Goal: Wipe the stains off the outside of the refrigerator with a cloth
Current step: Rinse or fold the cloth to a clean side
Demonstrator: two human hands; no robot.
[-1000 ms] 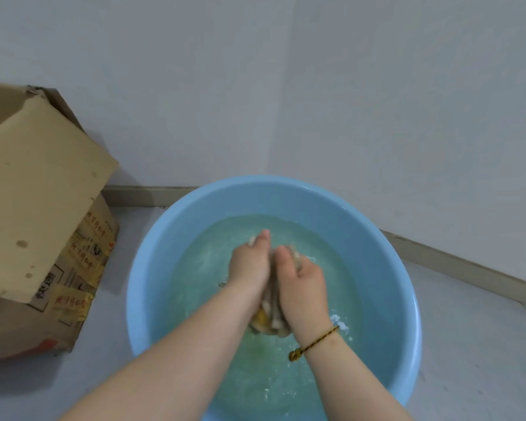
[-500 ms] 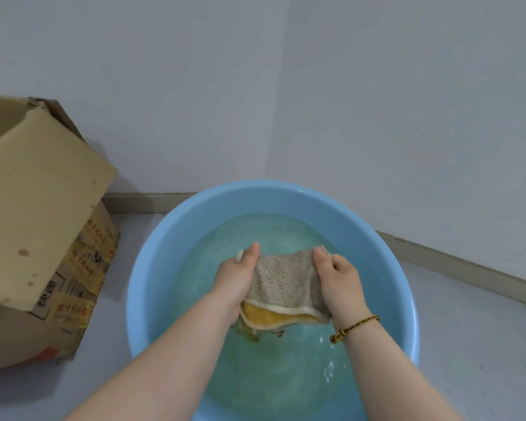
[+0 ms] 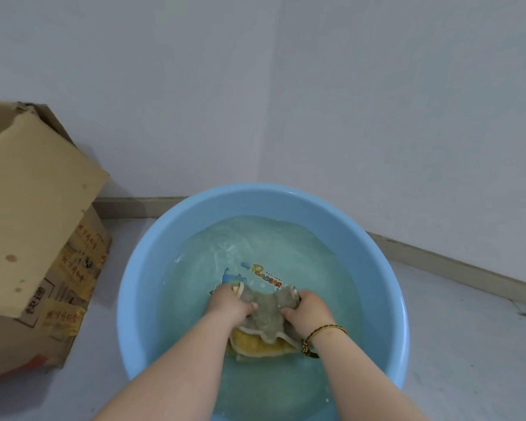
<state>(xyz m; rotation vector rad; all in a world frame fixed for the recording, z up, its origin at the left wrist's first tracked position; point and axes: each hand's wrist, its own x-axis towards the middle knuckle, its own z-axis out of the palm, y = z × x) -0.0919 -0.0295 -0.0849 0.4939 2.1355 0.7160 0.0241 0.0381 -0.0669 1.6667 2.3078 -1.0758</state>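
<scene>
Fingers (image 3: 225,291) of left hand (image 3: 230,305): curled down over the left end of the cloth (image 3: 268,311), pressed together, tips hidden beneath the fabric; thumb laid on top, pointing toward the centre. Fingers (image 3: 306,296) of right hand (image 3: 312,309): curled likewise over the right end, close together, tips out of sight; thumb on top, pointing left. Grips the cloth at both ends, with bunched grey pile stretched between the two hands.

Cloth location: inside the blue plastic basin (image 3: 128,299), at the surface of the water (image 3: 255,244), near the middle and slightly toward the near side. Grey face up; yellow face with pale edging showing below the hands, folded under and partly submerged.

Basin: round, set on the floor (image 3: 468,344) in a room corner, partly filled with clear, rippled water. Printed coloured logo (image 3: 266,273) on the bottom, just beyond the cloth, partly covered by the left hand.

Right wrist: braided cord bracelet (image 3: 322,331), yellow and dark, just beside the near edge of the cloth. Both forearms bare, entering from the bottom edge.

Surroundings: open cardboard box (image 3: 28,223) left of the basin, near but apart from it, flap raised and tilted, yellow tape and red printed characters on its side. Pale walls (image 3: 195,86) meeting behind the basin; beige skirting board (image 3: 453,265) along both. Floor grey, with a few dark marks at right.
</scene>
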